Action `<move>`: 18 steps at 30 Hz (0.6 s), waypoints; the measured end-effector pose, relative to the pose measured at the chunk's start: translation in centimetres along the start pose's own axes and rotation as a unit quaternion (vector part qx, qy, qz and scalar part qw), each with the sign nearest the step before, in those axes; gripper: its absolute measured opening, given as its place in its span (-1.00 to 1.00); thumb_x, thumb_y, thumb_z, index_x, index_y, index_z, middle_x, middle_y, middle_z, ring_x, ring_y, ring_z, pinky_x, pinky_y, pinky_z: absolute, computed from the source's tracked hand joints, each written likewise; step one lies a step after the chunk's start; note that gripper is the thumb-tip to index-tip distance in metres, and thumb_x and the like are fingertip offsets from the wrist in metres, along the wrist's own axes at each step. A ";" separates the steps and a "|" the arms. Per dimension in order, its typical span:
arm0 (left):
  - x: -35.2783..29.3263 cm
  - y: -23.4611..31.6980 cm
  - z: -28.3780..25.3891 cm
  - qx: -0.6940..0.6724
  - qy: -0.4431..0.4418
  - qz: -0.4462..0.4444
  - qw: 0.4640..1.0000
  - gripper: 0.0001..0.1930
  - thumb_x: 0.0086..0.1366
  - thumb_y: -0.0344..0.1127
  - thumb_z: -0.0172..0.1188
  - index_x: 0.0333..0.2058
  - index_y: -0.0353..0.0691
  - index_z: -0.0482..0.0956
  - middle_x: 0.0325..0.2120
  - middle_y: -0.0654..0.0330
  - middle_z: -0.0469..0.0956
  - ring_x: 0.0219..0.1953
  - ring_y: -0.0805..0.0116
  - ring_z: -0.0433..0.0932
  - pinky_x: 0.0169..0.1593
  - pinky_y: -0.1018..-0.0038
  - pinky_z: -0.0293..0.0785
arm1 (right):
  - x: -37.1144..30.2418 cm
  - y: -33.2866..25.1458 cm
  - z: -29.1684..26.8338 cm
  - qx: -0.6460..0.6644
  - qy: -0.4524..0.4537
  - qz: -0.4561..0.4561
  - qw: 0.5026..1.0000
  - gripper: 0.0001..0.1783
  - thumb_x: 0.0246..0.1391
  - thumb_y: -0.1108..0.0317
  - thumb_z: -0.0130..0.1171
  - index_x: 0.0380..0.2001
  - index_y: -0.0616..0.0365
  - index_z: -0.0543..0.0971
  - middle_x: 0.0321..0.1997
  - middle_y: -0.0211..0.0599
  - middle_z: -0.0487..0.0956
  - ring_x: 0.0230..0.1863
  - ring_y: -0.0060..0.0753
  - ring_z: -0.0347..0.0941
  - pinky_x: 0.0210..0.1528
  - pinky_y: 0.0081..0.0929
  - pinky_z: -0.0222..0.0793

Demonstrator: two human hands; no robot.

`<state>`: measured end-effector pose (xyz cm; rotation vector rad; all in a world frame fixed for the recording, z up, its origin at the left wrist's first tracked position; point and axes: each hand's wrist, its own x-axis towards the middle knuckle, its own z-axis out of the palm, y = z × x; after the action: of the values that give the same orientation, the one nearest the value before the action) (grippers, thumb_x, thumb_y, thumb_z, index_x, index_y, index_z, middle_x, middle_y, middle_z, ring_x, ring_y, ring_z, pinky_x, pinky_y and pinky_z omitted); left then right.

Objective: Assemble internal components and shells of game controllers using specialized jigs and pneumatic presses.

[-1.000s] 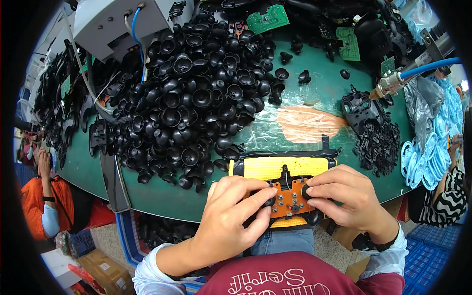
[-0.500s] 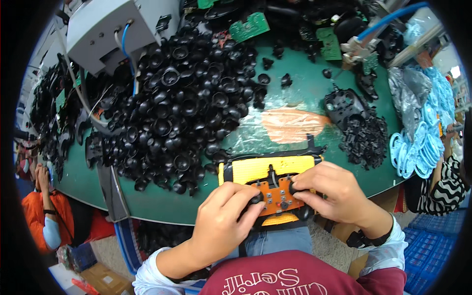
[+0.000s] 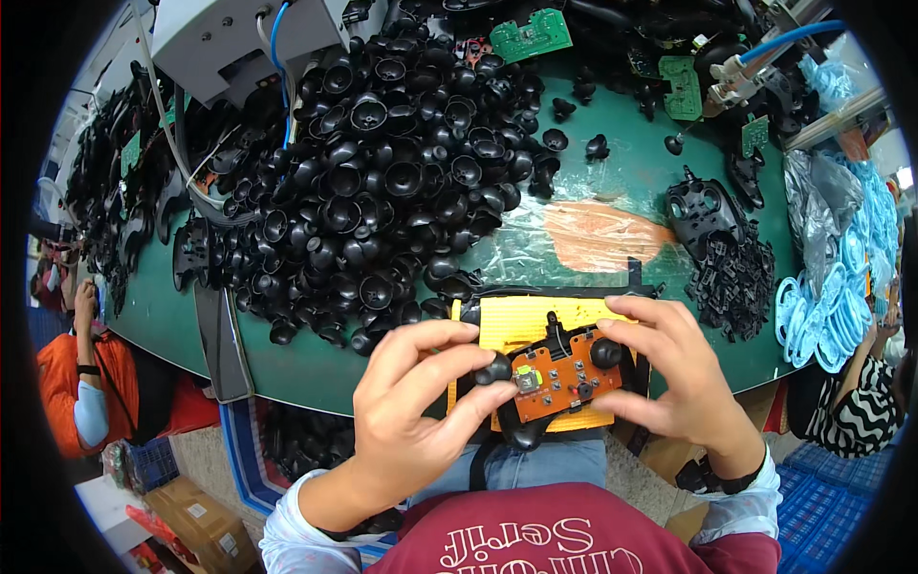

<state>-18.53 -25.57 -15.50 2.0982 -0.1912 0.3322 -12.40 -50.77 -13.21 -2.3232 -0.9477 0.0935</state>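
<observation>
A black game controller half with an orange circuit board point(image 3: 564, 376) lies tilted on a yellow ribbed pad point(image 3: 516, 316) at the table's near edge. Between thumb and fingertip, my left hand point(image 3: 416, 392) pinches a black thumbstick cap point(image 3: 493, 369), off to the side of the board's left joystick module point(image 3: 527, 380), which shows bare. Another domed cap point(image 3: 605, 353) sits at the board's right side. My right hand point(image 3: 674, 368) spreads its fingers around that side, fingertips above the cap and thumb by the board's lower edge.
A large heap of black thumbstick caps point(image 3: 373, 191) covers the left of the green table point(image 3: 459, 378). Small black parts point(image 3: 732, 287) and a controller shell point(image 3: 703, 206) lie right. Green circuit boards point(image 3: 531, 35) are at the back, light-blue rings point(image 3: 822, 316) far right. Another person point(image 3: 86, 383) sits left.
My left hand has moved its cap away from the joystick module. My right fingers have spread off the right cap. The controller has tilted, and the view has shifted slightly.
</observation>
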 end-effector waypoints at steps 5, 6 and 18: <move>-1.2 -0.4 1.1 -0.116 -0.050 -0.095 0.987 -0.70 -0.06 -0.47 0.48 -0.29 -0.30 0.65 -0.17 0.02 0.59 -0.18 0.17 0.61 -0.14 0.39 0.56 | -1.3 0.4 2.5 0.019 -0.014 -0.018 1.000 -0.12 -0.41 0.34 0.53 0.11 0.14 0.42 0.17 -0.08 0.42 0.11 0.05 0.39 0.12 -0.14 0.34; -0.5 -0.6 1.0 -0.080 -0.019 -0.052 0.995 -0.70 -0.07 -0.48 0.48 -0.29 -0.30 0.65 -0.19 0.03 0.59 -0.19 0.17 0.60 -0.14 0.39 0.55 | -1.2 0.5 2.6 0.000 0.023 -0.016 1.000 -0.10 -0.42 0.35 0.54 0.13 0.16 0.41 0.17 -0.07 0.42 0.11 0.05 0.39 0.12 -0.13 0.34; 0.9 -0.4 3.0 0.100 0.001 0.063 0.993 -0.69 -0.20 -0.33 0.54 -0.40 -0.10 0.69 -0.41 0.35 0.58 -0.29 0.30 0.42 -0.10 0.35 0.22 | -1.5 1.1 3.4 0.005 0.058 0.002 0.998 -0.06 -0.45 0.35 0.57 0.13 0.17 0.38 0.18 -0.06 0.44 0.12 0.03 0.39 0.13 -0.14 0.32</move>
<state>-17.09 -27.88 -17.06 2.2888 -0.3007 0.4435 -13.80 -50.67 -16.82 -2.2942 -0.8835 -0.0344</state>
